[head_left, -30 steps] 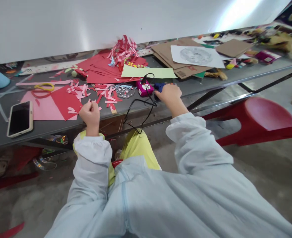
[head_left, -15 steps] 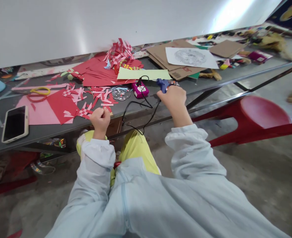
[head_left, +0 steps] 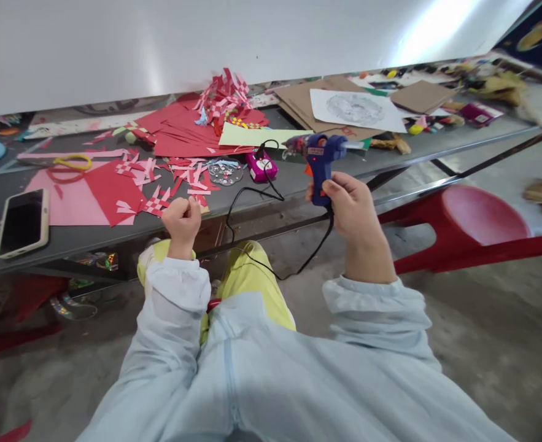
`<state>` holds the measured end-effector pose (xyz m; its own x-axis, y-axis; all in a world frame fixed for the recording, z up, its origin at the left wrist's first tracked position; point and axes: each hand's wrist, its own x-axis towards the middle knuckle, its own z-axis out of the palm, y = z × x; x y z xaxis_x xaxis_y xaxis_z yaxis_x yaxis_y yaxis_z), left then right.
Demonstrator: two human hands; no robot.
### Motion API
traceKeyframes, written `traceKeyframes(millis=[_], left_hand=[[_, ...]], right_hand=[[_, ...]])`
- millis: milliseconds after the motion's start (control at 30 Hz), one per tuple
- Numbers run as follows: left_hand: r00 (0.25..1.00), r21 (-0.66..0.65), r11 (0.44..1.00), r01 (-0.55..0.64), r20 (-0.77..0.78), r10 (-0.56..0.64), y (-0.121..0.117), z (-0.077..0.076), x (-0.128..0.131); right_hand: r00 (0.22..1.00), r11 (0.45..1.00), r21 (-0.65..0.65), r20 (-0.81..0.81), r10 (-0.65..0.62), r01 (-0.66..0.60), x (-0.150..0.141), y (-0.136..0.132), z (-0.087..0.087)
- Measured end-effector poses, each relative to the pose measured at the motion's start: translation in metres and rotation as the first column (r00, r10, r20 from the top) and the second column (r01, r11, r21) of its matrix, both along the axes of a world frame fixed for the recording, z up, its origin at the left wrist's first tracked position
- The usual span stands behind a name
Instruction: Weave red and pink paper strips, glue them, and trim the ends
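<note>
My right hand (head_left: pixel 354 212) grips the handle of a blue hot glue gun (head_left: pixel 319 166), raised off the table's front edge. Its nozzle points left, a glue stick juts from its back, and a small red light glows on its side. The black cord (head_left: pixel 314 255) loops down over my lap and back up to a purple power adapter (head_left: pixel 261 167). At the table's edge my left hand (head_left: pixel 181 221) is curled closed; what it holds, if anything, is hidden. Right beside it lies a red and pink woven paper piece (head_left: pixel 156 202).
A phone (head_left: pixel 23 222), scissors with yellow and orange handles (head_left: pixel 72 162), and pink and red paper sheets (head_left: pixel 114 193) lie at left. Red paper (head_left: pixel 178 138) and a pale green strip (head_left: pixel 261 136) sit behind. Cardboard (head_left: pixel 296 101) is at right, with a red stool (head_left: pixel 485 215) beyond.
My right hand has brought the glue gun nearer to me and turned it so that its side shows and its nozzle points left. The cord has swung lower. My left hand stays closed in place.
</note>
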<state>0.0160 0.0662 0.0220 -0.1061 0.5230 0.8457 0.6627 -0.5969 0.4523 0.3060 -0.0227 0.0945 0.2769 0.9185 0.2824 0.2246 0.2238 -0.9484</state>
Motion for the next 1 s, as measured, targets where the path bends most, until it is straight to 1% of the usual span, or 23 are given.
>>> traceKeyframes(millis=[67,133,233,300,400,467,533,600,667,733,767,800,867,933,1000], left_hand=[[1.000,0.006,1.000,-0.021,0.007,0.021,-0.001,0.001,-0.002],[0.999,0.017,0.999,-0.044,0.028,0.043,-0.002,0.002,-0.005],[0.996,0.041,0.997,-0.061,0.072,0.058,-0.005,0.006,-0.010],[0.995,0.051,0.997,-0.055,0.084,0.050,-0.008,0.008,-0.013],[0.997,0.060,0.997,-0.039,0.066,0.035,-0.013,0.011,-0.017],[0.997,0.064,0.997,-0.042,0.066,0.038,-0.015,0.012,-0.021],[0.994,0.065,0.995,-0.071,0.090,0.065,-0.017,0.014,-0.029],[0.982,0.063,0.989,-0.136,0.140,0.126,-0.017,0.015,-0.041],[0.950,0.049,0.971,-0.234,0.224,0.217,-0.017,0.017,-0.057],[0.903,-0.005,0.948,-0.317,0.305,0.304,-0.017,0.019,-0.074],[0.896,-0.048,0.945,-0.324,0.306,0.323,-0.018,0.020,-0.081],[0.898,-0.092,0.945,-0.313,0.294,0.327,-0.019,0.020,-0.087],[0.930,-0.176,0.950,-0.259,0.221,0.295,-0.022,0.021,-0.095],[0.968,-0.242,0.948,-0.207,0.088,0.234,-0.026,0.021,-0.098],[0.982,-0.297,0.936,-0.186,-0.073,0.172,-0.030,0.022,-0.095]], right_hand=[[0.984,0.990,-0.048,-0.126,0.122,-0.129,-0.010,-0.002,0.005],[0.948,0.969,-0.084,-0.242,0.207,-0.233,-0.022,-0.003,0.007],[0.849,0.936,-0.063,-0.445,0.285,-0.347,-0.041,-0.002,0.004],[0.786,0.916,-0.049,-0.534,0.312,-0.397,-0.054,0.001,-0.002],[0.730,0.889,-0.035,-0.587,0.351,-0.456,-0.072,0.010,-0.011],[0.700,0.855,-0.019,-0.585,0.410,-0.518,-0.083,0.016,-0.015],[0.675,0.821,-0.015,-0.579,0.458,-0.570,-0.093,0.020,-0.017],[0.663,0.813,-0.020,-0.591,0.460,-0.582,-0.102,0.023,-0.017],[0.662,0.820,-0.033,-0.609,0.437,-0.571,-0.110,0.023,-0.018],[0.661,0.819,-0.048,-0.618,0.426,-0.572,-0.117,0.023,-0.019],[0.654,0.812,-0.053,-0.624,0.428,-0.581,-0.119,0.023,-0.020],[0.642,0.805,-0.052,-0.635,0.429,-0.590,-0.121,0.023,-0.022],[0.608,0.792,-0.039,-0.665,0.435,-0.609,-0.125,0.024,-0.027],[0.564,0.776,-0.020,-0.698,0.441,-0.630,-0.127,0.025,-0.032],[0.523,0.761,-0.002,-0.728,0.443,-0.649,-0.130,0.026,-0.037]])
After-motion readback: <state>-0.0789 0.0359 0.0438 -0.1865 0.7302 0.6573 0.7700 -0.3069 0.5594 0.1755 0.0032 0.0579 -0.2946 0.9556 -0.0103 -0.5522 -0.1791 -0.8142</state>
